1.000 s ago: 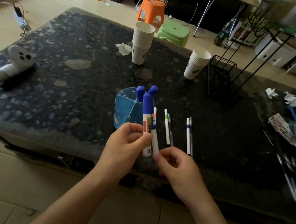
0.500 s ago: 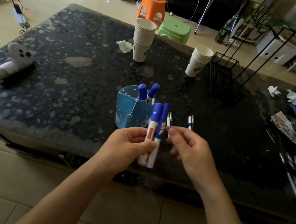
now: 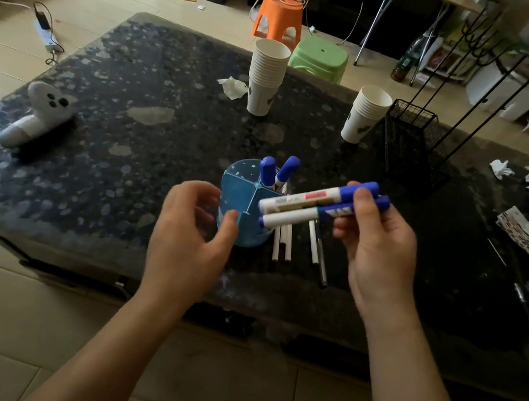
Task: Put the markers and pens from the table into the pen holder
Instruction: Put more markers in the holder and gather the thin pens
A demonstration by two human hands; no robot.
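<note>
Dark speckled tabletop (image 3: 125,150), seen from my head camera. Around the work area I see two stacks of paper cups (image 3: 266,77) (image 3: 365,114), a black wire basket (image 3: 412,133), crumpled tissues (image 3: 232,87) and a white ghost-shaped toy (image 3: 41,111) far left; none of these lies between my hands and the blue pen holder (image 3: 244,207). The holder is divided into compartments; two blue-capped markers (image 3: 276,174) stand upright in a far one, the near ones look empty. My right hand (image 3: 377,246) is clamped on two more whiteboard markers (image 3: 311,204), held nearly level just above the holder's right rim. Their labels are too blurred to read. My left hand (image 3: 190,223) is open, fingers touching the holder's near wall. Several pens (image 3: 284,241) lie on the tabletop just right of the holder.
</note>
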